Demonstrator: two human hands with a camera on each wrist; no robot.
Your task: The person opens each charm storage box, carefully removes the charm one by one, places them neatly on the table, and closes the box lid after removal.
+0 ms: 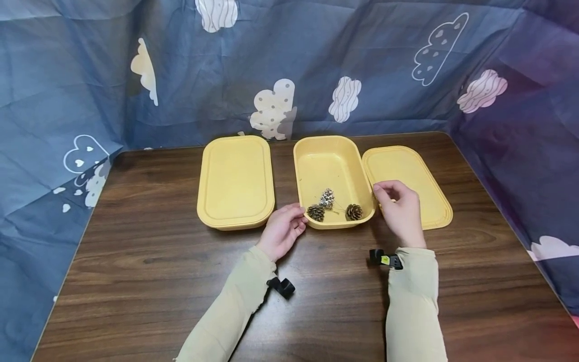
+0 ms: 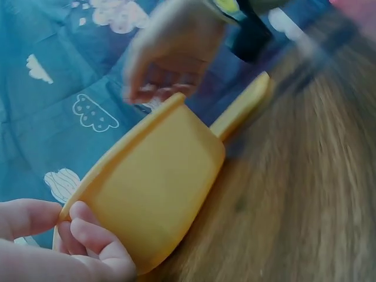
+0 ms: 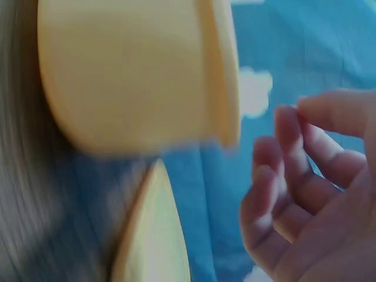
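Observation:
An uncovered yellow container (image 1: pixel 332 168) stands in the middle of the far side of the table. Near its front wall lie a whitish pine cone (image 1: pixel 327 198) and two brown pine cones (image 1: pixel 354 212). With thumb and fingers, my left hand (image 1: pixel 283 231) pinches the container's front left rim, as the left wrist view also shows. My right hand (image 1: pixel 400 208) hovers by the right rim, above the removed lid (image 1: pixel 402 168). In the right wrist view its fingers (image 3: pixel 258 200) bend loosely, apart from the container wall, and nothing shows between them.
To the left of the uncovered container is a second yellow container with its lid (image 1: pixel 235 181) on. Behind the brown wooden table (image 1: pixel 149 261) hangs a blue curtain (image 1: pixel 181 75) with cloud prints. Each wrist wears a black strap mount (image 1: pixel 384 259).

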